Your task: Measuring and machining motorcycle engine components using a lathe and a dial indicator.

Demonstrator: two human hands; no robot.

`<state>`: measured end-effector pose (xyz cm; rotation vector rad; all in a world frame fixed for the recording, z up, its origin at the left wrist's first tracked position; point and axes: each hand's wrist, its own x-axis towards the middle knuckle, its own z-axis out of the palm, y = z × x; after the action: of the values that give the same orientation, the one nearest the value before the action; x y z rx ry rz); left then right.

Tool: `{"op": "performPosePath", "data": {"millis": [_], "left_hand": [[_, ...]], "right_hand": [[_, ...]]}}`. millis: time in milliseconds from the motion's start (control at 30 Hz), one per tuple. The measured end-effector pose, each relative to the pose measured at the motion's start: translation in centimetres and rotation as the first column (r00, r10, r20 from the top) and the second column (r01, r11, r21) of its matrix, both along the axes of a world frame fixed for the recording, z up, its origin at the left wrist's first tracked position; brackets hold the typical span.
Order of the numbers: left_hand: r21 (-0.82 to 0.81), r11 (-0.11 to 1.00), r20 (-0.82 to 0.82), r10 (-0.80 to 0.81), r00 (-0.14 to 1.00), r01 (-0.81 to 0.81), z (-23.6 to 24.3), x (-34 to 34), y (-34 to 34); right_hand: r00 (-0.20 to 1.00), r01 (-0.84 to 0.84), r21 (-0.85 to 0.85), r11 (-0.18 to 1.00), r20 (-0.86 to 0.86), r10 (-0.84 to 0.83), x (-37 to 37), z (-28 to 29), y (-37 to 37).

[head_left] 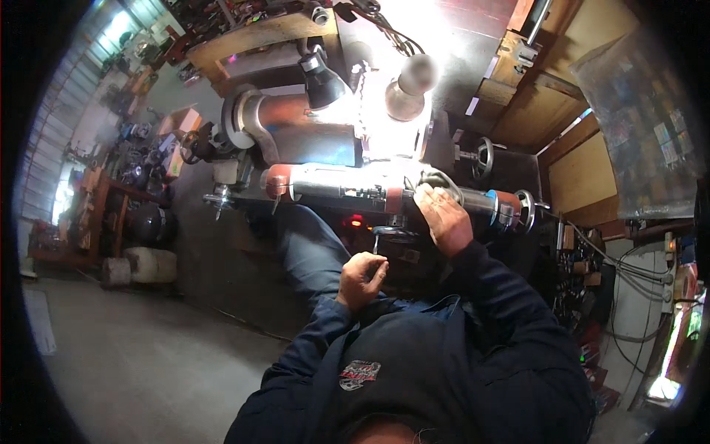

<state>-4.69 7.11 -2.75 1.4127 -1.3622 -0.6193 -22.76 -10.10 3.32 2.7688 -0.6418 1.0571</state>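
Note:
A long machine tool with a steel cross bed (pixel 325 180) and red-painted end pieces stretches in front of me. Below its middle is a handwheel (pixel 394 234) with a thin upright crank handle (pixel 376 243). My left hand (pixel 361 280) is closed round the lower end of that handle. Higher and to the right, my right hand (pixel 446 220) rests at the top of the bed, its fingers bent together beside a grey looped hose or cord (pixel 444 181). Glare and the fingers hide what that hand grips.
A black lamp (pixel 322 81) and a round bulb-shaped lamp (pixel 408 87) hang over the machine; strong light washes out its middle. Handwheels stand at the right end (pixel 526 210) and behind it (pixel 484 157). A wooden frame (pixel 259 41) is at the back. A cylindrical tank (pixel 148 266) lies left.

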Motion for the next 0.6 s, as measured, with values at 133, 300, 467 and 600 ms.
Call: {"op": "performPosePath", "data": {"millis": [133,300,467,600], "left_hand": [[-0.297,0.953,0.126,-0.027,0.992,0.064,5.5,-0.3,-3.5],[0.089,0.807,-0.258,-0.547,0.796,0.583,10.6,-1.0,-6.9],[0.065,0.932,-0.639,-0.236,0.732,0.356,8.7,-2.9,-13.1],[0.296,0.847,-0.621,-0.182,0.763,0.442,10.0,-2.0,-16.3]], "right_hand": [[0.935,-0.064,0.628,0.775,-0.234,0.267,-1.9,4.5,2.9],[0.942,-0.254,0.847,0.468,0.107,0.317,-1.9,10.3,2.8],[0.987,-0.098,0.875,0.473,0.026,0.156,-1.7,11.2,-4.2],[0.985,-0.081,0.756,0.65,0.159,-0.063,0.0,8.2,-10.0]]}}
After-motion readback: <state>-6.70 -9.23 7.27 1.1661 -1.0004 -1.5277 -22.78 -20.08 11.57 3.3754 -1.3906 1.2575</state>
